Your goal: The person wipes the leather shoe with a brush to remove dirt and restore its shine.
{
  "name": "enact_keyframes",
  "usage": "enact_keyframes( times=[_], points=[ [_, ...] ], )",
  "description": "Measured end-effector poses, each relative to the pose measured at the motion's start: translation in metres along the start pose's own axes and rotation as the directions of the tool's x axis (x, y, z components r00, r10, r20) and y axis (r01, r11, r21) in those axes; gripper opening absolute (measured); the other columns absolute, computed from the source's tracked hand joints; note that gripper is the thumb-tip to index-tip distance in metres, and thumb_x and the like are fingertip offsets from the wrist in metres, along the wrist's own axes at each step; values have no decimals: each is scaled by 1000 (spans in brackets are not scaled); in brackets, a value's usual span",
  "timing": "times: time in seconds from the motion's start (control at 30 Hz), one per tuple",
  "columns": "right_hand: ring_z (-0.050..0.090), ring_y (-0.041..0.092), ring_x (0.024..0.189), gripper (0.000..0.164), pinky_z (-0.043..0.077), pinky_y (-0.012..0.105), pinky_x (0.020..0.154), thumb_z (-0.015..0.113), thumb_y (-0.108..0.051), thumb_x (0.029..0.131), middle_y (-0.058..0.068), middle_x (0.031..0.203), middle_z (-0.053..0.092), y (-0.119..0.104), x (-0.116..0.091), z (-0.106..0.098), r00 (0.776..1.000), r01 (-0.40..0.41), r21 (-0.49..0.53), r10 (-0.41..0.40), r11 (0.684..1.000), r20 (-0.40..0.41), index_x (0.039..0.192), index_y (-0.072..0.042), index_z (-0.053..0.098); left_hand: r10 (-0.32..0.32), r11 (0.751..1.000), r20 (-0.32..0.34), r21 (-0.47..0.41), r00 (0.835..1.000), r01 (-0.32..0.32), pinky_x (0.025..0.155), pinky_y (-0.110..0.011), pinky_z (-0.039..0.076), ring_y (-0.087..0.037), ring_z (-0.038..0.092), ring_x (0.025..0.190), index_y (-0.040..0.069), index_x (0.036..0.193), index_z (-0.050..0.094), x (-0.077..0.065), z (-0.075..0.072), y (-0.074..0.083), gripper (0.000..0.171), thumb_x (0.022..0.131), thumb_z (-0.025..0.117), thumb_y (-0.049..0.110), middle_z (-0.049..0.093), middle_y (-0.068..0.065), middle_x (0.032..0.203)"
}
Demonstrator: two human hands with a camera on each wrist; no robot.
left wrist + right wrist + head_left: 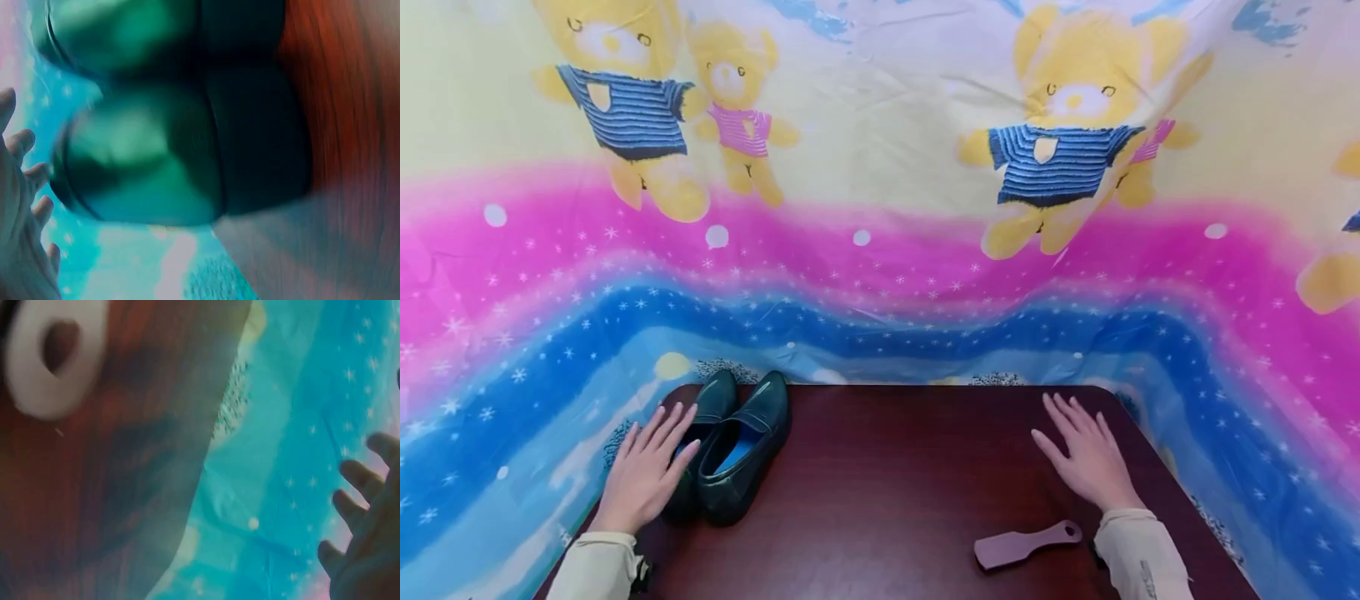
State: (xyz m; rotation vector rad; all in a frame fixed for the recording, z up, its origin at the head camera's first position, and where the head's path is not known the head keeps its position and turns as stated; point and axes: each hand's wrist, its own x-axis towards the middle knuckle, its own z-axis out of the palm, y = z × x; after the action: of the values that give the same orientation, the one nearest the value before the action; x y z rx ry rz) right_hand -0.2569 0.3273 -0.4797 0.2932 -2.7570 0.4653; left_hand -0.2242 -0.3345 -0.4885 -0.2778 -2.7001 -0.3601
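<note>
Two dark green loafers point(752, 446) with blue insoles stand side by side at the table's left, toes toward the back. My left hand point(643, 471) has its fingers spread and overlaps the left loafer in the head view; it holds nothing. In the left wrist view, the heels of the loafers point(144, 150) fill the middle, with the fingers at the left edge. My right hand point(1090, 454), fingers spread and grasping nothing, is over the table's right side. Nearest to it lies a mauve brush point(1011, 547) with a hole in its handle end; the right wrist view shows this handle point(87, 381).
The dark red-brown wooden table point(880, 467) has rounded back corners. A printed cloth point(865, 275) with teddy bears, in pink and blue, hangs behind the table and along both sides. Light sleeves point(598, 567) cover both forearms.
</note>
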Motion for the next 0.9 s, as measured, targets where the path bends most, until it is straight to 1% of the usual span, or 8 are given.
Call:
enact_keyframes(
  times=[0.07,0.13,0.2,0.3,0.47,0.63,0.7,0.9],
  points=[
    [30,45,153,68,11,64,126,54,-51,105,20,163,40,-5,-5,5,998,12,27,-14,1000,62,162,-16,37,30,999,-28,-19,999,-30,130,-52,5,-39,32,152,18,160,39,-1,4,10,55,110,49,38,47,-16,159],
    [38,47,148,66,26,68,119,55,-52,104,21,159,45,-10,-11,10,990,18,55,-25,998,140,157,-14,45,48,998,-38,-43,998,-49,122,-58,25,-40,48,138,13,151,52,-1,8,22,49,108,54,37,59,-16,145],
    [46,47,141,64,38,68,111,58,-54,102,20,154,51,-15,-17,14,976,15,75,-31,997,216,153,-14,53,53,997,-24,-62,998,-54,110,-61,40,-37,57,126,10,140,59,-2,12,35,44,106,57,38,66,-14,131],
    [56,44,132,64,49,65,99,63,-57,98,18,146,57,-20,-26,16,944,-17,86,-12,996,329,148,-17,58,42,997,30,-67,999,-40,97,-57,50,-29,64,110,7,134,63,-2,16,52,46,104,61,42,69,-8,118],
    [64,30,113,68,56,51,84,76,-59,87,6,127,63,-20,-41,17,895,9,142,-71,990,441,140,-18,65,5,1000,99,-23,995,-3,93,-57,54,-30,68,101,0,135,61,-1,29,66,57,101,66,45,71,-11,114],
    [55,9,88,52,47,29,68,86,-52,79,-4,107,58,-12,-49,20,851,88,253,-205,964,484,120,-23,70,44,995,64,83,997,-49,82,-48,54,-22,63,75,0,113,64,0,38,71,40,95,76,34,67,-3,80],
    [50,7,85,43,44,27,66,90,-44,77,-6,103,56,-10,-48,22,839,89,267,-217,960,498,111,-27,70,59,992,49,110,997,-64,75,-45,51,-17,55,66,2,106,63,2,39,73,36,94,78,32,58,2,70],
    [43,10,85,33,41,28,65,91,-28,77,-8,95,51,-11,-49,26,834,73,215,-177,974,523,94,-33,63,93,987,9,127,996,-93,72,-42,49,-16,53,61,5,98,61,4,45,70,30,89,83,24,53,3,63]
  ],
)
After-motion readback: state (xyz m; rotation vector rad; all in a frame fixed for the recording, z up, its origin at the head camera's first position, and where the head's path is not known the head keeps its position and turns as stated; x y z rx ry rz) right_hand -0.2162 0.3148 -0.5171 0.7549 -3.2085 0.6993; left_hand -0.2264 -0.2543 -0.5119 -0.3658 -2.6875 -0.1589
